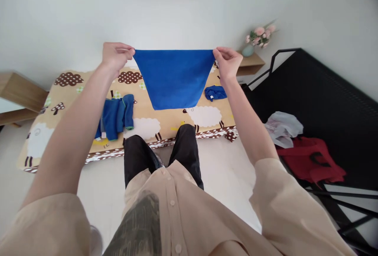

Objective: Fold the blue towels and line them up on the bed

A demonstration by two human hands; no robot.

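Note:
A blue cloth hangs spread out in the air, its top edge pulled straight between my hands. My left hand pinches its upper left corner, and my right hand pinches the upper right one. Below and behind it is a bed with a sheep-patterned sheet. On the bed, left of the hanging cloth, lie several blue cloths, loosely folded or draped together. A crumpled blue cloth with a small white tag rests to the right, near my right forearm.
Wooden shelving stands left of the bed. At the back right, a vase of pink flowers sits on a bedside cabinet. On the black surface to my right lie a clear plastic bag and a red bag.

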